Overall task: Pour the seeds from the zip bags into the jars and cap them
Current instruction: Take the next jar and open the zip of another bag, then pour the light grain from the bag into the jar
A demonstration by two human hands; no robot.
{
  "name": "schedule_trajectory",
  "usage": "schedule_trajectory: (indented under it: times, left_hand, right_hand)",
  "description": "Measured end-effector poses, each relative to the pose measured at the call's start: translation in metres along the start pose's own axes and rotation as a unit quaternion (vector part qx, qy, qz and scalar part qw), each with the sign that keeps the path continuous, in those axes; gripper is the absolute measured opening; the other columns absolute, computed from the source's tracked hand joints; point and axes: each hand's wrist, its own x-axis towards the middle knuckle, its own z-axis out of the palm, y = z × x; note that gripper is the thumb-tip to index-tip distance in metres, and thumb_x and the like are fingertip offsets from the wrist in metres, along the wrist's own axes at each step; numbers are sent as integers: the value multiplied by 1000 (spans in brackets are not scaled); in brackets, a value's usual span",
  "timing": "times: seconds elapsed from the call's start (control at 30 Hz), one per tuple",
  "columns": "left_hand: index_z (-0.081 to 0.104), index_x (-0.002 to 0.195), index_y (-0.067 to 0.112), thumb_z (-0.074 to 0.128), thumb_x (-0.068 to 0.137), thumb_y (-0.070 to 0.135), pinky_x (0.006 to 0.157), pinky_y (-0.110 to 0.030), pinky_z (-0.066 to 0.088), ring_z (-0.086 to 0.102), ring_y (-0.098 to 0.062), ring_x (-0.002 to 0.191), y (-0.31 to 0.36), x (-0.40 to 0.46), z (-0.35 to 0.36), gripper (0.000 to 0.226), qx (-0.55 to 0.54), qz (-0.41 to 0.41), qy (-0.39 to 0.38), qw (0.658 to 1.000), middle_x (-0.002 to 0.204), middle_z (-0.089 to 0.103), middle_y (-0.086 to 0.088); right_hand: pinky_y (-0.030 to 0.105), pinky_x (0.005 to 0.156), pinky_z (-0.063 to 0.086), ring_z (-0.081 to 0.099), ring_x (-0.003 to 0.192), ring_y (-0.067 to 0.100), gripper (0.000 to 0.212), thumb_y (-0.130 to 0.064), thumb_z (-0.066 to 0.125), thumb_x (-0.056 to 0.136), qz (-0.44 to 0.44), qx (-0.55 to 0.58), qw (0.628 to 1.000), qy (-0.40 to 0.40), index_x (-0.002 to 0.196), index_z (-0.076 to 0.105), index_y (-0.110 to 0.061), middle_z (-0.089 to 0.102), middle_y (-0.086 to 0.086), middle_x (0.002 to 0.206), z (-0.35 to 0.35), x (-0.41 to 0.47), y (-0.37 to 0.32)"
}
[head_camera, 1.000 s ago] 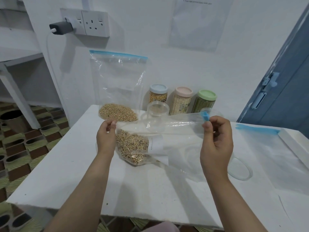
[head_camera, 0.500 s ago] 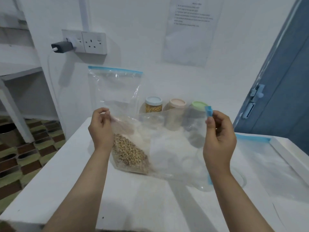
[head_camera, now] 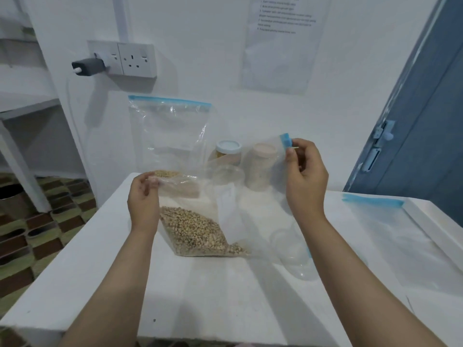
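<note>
A clear zip bag of beige seeds point(head_camera: 200, 231) is held above the white desk point(head_camera: 100, 271), pinched by left hand point(head_camera: 144, 199) and right hand point(head_camera: 304, 176); far capped jars point(head_camera: 260, 169) look filled, the clear open jar point(head_camera: 228, 177) awaits pouring

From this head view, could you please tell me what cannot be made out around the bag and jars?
- Green-lidded jar: not visible; if there, the right hand and the held bag cover it.
- Whether the bag's seal is open: too blurred.
- Open jar: seen only through plastic, contents unclear.
- Wall notice: print too small, top cut off.
</note>
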Motion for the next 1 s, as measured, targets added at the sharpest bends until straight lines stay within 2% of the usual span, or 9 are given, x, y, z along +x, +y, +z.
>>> schedule_trajectory:
  times: [0.07, 0.13, 0.27, 0.4, 0.47, 0.6, 0.77, 0.93, 1.0]
  left_hand:
    - [56, 105, 21, 56, 101, 20, 82, -9, 46, 64, 0, 87, 1, -1, 0, 4, 3, 19, 18, 1000, 93, 68, 2]
    - [55, 103, 19, 57, 101, 19, 77, -7, 45, 65, -6, 84, 2, -3, 4, 3, -1, 38, 32, 999, 90, 67, -3]
    - [55, 98, 19, 56, 101, 14, 77, -11, 46, 63, 0, 75, 10, -3, 15, 6, -22, 56, 44, 997, 83, 65, 0]
    - [54, 90, 29, 55, 101, 11, 81, -20, 51, 62, -3, 72, 27, 3, 25, 21, -62, 73, 53, 994, 78, 63, 6]
    - [54, 89, 28, 56, 100, 10, 83, -25, 53, 62, -2, 70, 38, 8, 32, 21, -84, 75, 56, 992, 78, 63, 8]
    - [54, 89, 28, 57, 100, 10, 78, -27, 53, 61, -7, 69, 66, 21, 45, 21, -110, 97, 54, 988, 79, 63, 3]
    - [54, 87, 30, 55, 99, 9, 75, -21, 52, 61, -6, 69, 110, 36, 64, 23, -118, 135, 44, 983, 78, 62, 6]
    - [52, 87, 28, 55, 98, 9, 72, -18, 49, 58, -7, 65, 142, 46, 79, 23, -131, 163, 32, 977, 77, 63, 5]
    - [52, 87, 28, 56, 98, 9, 71, -18, 49, 59, -8, 66, 151, 47, 85, 23, -133, 166, 28, 977, 77, 63, 5]
  right_hand:
    - [12, 64, 39, 46, 66, -1, 18, -16, 52, 103, -9, -1, 1000, -11, 115, 61, -25, 57, -7, 81, 3, 2, -1]
    - [11, 67, 38, 46, 68, 1, 24, -15, 52, 102, -35, -22, 999, -21, 123, 63, -22, 56, -5, 81, 6, 5, 0]
    - [11, 71, 37, 50, 71, 1, 25, -10, 54, 100, -64, -54, 997, -6, 123, 65, -15, 57, -5, 82, 4, 13, -1]
    - [11, 69, 37, 49, 71, 1, 26, -10, 54, 99, -83, -60, 995, 12, 122, 65, -17, 56, -8, 81, -2, 17, -11]
    - [11, 69, 36, 49, 70, 0, 25, -11, 54, 100, -89, -56, 994, 22, 122, 64, -18, 56, -12, 81, -6, 23, -17]
    - [12, 72, 38, 49, 71, 1, 28, -16, 53, 101, -102, -60, 992, 37, 128, 61, -19, 55, -9, 80, -12, 44, -33]
    - [11, 75, 44, 51, 69, -4, 31, -20, 58, 100, -66, -41, 995, 70, 131, 60, -21, 56, -14, 79, -15, 76, -52]
    - [33, 82, 55, 60, 78, 10, 19, -23, 60, 98, -9, -15, 995, 99, 117, 64, -26, 60, -8, 83, -22, 97, -56]
    - [34, 78, 56, 60, 75, 11, 15, -23, 60, 98, 36, 4, 993, 110, 112, 65, -22, 63, -7, 83, -28, 103, -52]
